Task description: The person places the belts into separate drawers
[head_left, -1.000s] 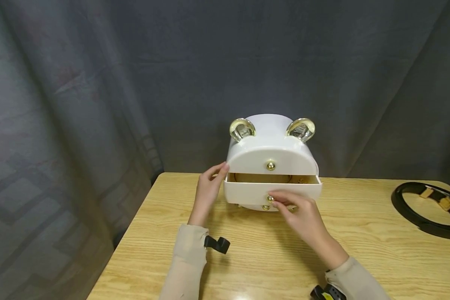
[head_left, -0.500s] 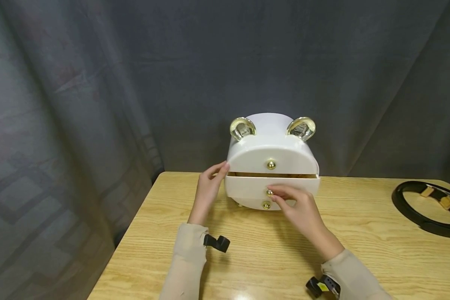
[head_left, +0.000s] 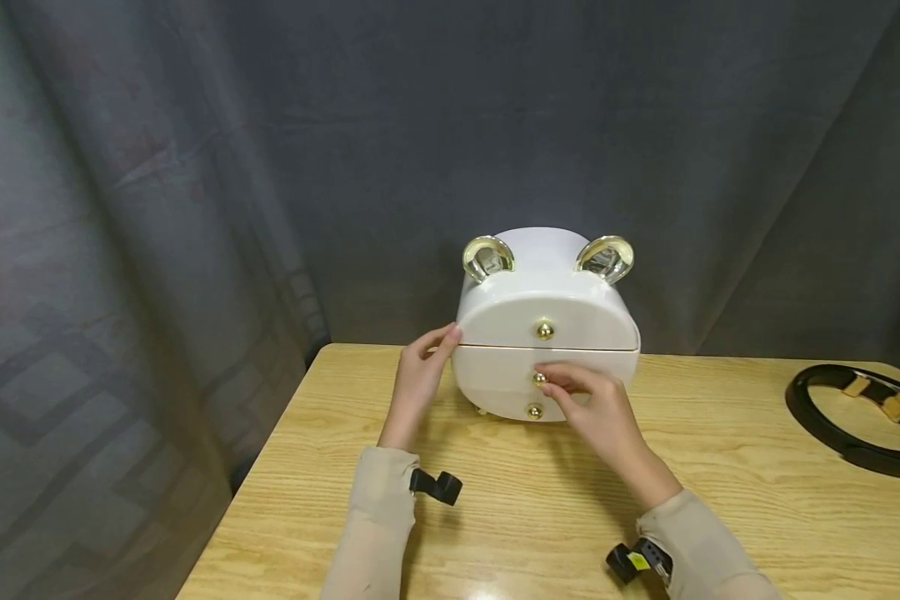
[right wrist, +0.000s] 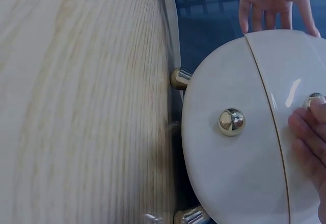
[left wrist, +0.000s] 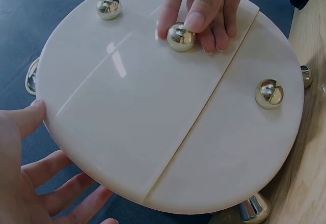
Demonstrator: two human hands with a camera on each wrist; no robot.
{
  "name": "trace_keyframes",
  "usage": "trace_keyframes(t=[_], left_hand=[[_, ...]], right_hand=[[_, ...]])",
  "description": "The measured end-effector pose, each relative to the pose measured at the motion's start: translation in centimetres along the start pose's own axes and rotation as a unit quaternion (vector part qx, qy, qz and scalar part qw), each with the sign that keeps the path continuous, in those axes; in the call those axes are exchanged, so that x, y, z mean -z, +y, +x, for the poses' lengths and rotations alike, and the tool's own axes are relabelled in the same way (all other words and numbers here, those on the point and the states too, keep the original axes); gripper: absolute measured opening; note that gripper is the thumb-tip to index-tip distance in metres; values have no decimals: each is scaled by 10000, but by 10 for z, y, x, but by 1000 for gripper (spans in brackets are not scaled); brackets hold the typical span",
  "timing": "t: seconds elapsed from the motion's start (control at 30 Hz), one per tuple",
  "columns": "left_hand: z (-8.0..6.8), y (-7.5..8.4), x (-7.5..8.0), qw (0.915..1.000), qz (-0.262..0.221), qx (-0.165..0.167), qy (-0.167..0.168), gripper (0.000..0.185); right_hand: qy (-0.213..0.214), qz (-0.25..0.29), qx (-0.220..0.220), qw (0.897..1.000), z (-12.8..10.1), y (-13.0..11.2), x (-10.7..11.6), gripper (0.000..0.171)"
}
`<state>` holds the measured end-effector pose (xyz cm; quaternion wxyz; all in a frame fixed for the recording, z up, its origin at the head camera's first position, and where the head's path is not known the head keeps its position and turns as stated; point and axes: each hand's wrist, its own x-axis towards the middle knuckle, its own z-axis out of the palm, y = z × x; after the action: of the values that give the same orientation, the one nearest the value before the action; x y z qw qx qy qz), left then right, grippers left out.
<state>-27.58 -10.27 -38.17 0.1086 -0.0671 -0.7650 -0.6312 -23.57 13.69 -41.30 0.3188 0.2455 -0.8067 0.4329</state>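
Note:
A rounded white drawer box with gold ears stands on the table. My right hand pinches the gold knob of its middle drawer between thumb and fingers. That drawer front lies flush with the box, leaving just a thin seam below the top drawer. At the box's left side, my left hand rests with its thumb at the front edge and its fingers spread along the side. The bottom drawer has its own gold knob.
A black ring-shaped object with gold-coloured parts inside lies at the table's right. Behind the box hangs a dark grey curtain. Short gold feet hold the box above the wooden table.
My right hand has pushed the middle drawer back by its knob, from partly pulled out to flush. My left hand has stayed at the box's side.

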Motion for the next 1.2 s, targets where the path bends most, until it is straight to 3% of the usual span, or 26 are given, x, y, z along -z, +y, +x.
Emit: trace_keyframes(t=[0.27, 0.67, 0.93, 1.2], left_hand=[[-1, -1, -1, 10000, 13, -17, -29, 44], [0, -3, 1, 9998, 178, -41, -55, 47], [1, -5, 6, 9984, 363, -167, -400, 46], [2, -6, 11, 9969, 458, -47, -645, 50]], right_hand=[[-7, -47, -225, 9997, 1, 1, 0, 26], [72, 59, -193, 9998, -1, 1, -3, 26], [101, 9, -116, 9999, -2, 0, -3, 26], [-162, 415, -639, 9970, -7, -4, 2, 27]])
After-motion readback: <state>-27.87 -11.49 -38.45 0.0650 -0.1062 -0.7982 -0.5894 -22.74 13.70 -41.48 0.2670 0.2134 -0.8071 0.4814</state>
